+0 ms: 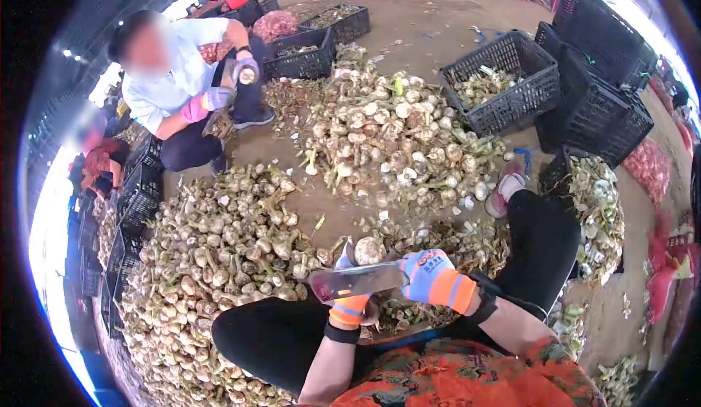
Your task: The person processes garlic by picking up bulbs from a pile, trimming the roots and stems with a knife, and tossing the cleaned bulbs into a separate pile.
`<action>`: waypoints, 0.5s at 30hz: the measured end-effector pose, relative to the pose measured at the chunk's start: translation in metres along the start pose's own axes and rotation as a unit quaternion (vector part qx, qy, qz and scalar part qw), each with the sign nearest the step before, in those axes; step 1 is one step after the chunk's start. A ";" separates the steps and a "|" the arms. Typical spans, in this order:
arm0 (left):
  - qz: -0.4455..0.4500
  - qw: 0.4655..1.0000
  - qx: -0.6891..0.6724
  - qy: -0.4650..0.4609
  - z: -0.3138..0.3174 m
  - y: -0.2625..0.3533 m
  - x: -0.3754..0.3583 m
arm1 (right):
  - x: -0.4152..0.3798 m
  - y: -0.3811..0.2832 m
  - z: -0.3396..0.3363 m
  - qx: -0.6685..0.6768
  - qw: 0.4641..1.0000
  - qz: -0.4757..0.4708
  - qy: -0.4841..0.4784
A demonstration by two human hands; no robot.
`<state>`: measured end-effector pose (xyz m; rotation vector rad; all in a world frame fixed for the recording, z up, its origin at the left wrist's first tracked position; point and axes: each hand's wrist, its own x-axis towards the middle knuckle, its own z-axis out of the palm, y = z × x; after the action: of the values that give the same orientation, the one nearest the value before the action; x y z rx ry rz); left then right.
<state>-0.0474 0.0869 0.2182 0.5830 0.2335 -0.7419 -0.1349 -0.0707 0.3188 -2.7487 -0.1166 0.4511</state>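
My left hand point(350, 301), in an orange and blue glove, is partly hidden behind a wide flat blade point(358, 281). A whitish garlic bulb point(369, 251) stands just above the blade, at the fingers of this hand, which are closed round it. My right hand point(437, 278), gloved in the same colours, is wrapped round the handle end of the blade. The blade lies level across the front of my left hand, just below the bulb. Under both hands are dry leaves and peelings point(416, 312).
A large garlic heap point(212, 261) lies at left, another point(398, 129) ahead. Black crates point(504, 111) stand at right, one full of trimmings point(595, 210). A gloved co-worker point(175, 78) crouches at upper left; another person point(98, 159) sits farther left. Red net sacks point(648, 170) lie at far right.
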 end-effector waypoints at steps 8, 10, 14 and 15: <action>-0.067 0.992 -0.101 -0.045 -0.012 -0.001 0.006 | 0.020 0.004 0.012 0.029 0.998 0.022 -0.042; -0.059 0.990 -0.103 -0.074 -0.010 -0.003 0.003 | 0.028 0.010 0.023 0.049 0.996 0.038 -0.056; 0.098 0.958 0.263 0.053 0.009 -0.004 -0.009 | 0.037 0.013 0.028 0.053 0.993 0.055 -0.095; 0.118 0.926 0.350 0.077 0.009 -0.004 -0.009 | 0.037 0.014 0.030 0.056 0.993 0.051 -0.090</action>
<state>-0.0564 0.0846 0.2271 1.3303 0.0314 -0.5317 -0.1090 -0.0687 0.2763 -2.6090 0.0035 0.7113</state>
